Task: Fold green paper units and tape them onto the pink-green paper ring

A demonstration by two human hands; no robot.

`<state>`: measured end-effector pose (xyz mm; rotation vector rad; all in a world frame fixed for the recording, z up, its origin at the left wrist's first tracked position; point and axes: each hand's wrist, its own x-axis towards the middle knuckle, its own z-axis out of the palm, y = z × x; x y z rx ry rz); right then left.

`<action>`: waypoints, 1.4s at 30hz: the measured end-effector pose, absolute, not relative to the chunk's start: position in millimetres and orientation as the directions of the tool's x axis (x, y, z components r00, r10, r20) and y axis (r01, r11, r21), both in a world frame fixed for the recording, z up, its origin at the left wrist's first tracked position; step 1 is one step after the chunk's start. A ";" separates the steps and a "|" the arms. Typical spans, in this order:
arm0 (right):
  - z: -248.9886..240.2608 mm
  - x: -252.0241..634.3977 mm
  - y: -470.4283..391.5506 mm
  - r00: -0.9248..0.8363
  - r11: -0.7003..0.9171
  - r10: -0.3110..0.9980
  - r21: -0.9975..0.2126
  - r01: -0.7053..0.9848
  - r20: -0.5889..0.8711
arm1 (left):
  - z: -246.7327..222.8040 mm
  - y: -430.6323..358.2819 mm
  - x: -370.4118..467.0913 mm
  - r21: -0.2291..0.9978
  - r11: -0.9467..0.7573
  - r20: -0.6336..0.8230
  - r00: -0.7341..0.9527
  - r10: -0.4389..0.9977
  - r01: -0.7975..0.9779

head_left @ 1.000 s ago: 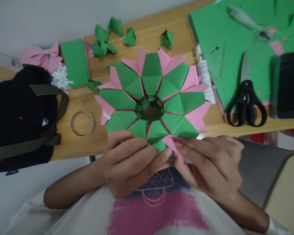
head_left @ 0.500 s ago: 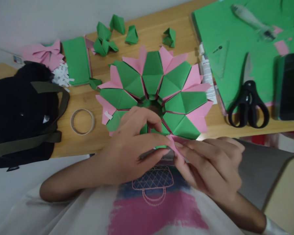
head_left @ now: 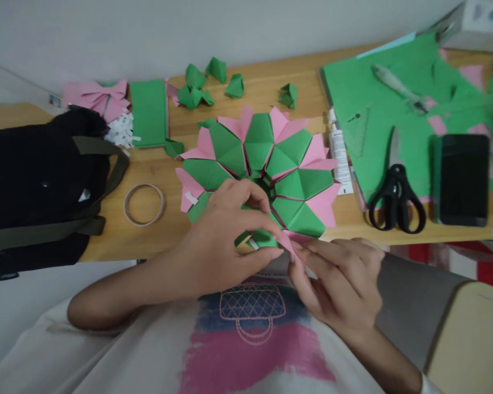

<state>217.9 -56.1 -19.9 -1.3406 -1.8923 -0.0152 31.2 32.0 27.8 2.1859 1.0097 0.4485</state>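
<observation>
Basically, R hand [head_left: 345,279] is pinching a pink paper flap [head_left: 288,245] at the near edge of the green-and-pink paper ring [head_left: 259,137]; flap's lower end is hiding in the grip. L hand [head_left: 225,241] is covering the ring's near-left part & some of the centre hole; its index is touching the flap's tip, but can't tell if it's gripping. Farther out, 1 white tube [head_left: 340,156] is lying just beside the ring, print too blurry to read. Black bag [head_left: 36,180] is running off the left edge; 1 white box [head_left: 476,27] is getting cut off top right.
</observation>
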 end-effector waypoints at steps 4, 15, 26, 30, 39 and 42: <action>-21.7 215.4 -55.2 -0.055 0.414 0.762 -0.419 0.808 0.646 | 28.6 33.8 27.0 0.603 -0.534 0.093 0.613 0.785 0.593; -25.1 204.1 -50.5 0.055 0.327 0.723 -0.412 0.851 0.689 | 2.1 -5.9 32.7 0.085 -0.775 0.431 0.678 0.595 0.626; -23.1 193.8 -36.8 0.176 0.363 0.699 -0.556 0.747 0.693 | 6.9 2.1 27.4 0.309 -0.710 0.459 0.554 0.694 0.633; -24.8 192.5 -36.4 0.201 0.361 0.706 -0.589 0.723 0.679 | 10.0 7.3 25.8 0.383 -0.674 0.382 0.556 0.738 0.631; -31.5 194.7 -45.2 0.237 0.318 0.727 -0.622 0.715 0.645 | 6.1 10.4 35.2 0.363 -0.680 0.314 0.604 0.733 0.637; -34.0 195.4 -46.2 0.267 0.282 0.734 -0.638 0.717 0.624 | 10.9 15.7 36.6 0.442 -0.623 0.217 0.597 0.772 0.645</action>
